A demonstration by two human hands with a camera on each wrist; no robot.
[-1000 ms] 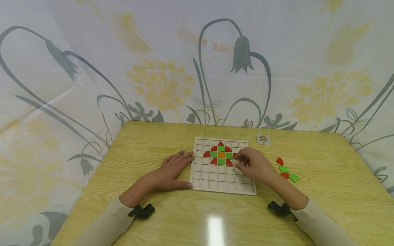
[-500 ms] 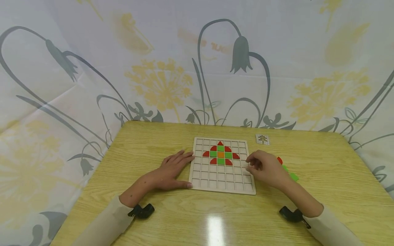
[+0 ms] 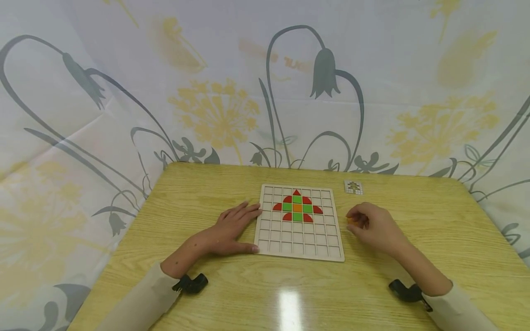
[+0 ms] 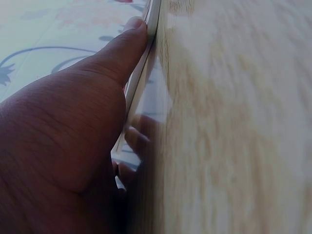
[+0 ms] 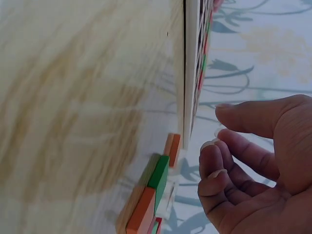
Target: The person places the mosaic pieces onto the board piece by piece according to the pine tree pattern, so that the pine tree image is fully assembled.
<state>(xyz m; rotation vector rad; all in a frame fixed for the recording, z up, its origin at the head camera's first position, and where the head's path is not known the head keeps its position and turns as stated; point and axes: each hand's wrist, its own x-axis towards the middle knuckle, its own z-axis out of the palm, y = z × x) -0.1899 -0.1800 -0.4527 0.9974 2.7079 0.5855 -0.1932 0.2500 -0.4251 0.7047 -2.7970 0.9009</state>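
While our left hand touched the board straight-fingered and our right hand, loosely curled and empty, hung by loose tiles on the table beside the board, we judged them light, stiff, perhaps slick, best pinched by opposite edges.

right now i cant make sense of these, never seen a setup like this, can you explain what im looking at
There's no robot: these are a person's bare left hand and right hand. A head-worn camera took the wide picture; a black camera on each wrist took the close-ups. On the wooden table lies a gridded board with red, green and orange tiles set in its cells, and a small patterned card. Loose orange and green tiles lie near the right hand. The left hand rests against the board's edge; the right hand appears to hold nothing in its close-up.
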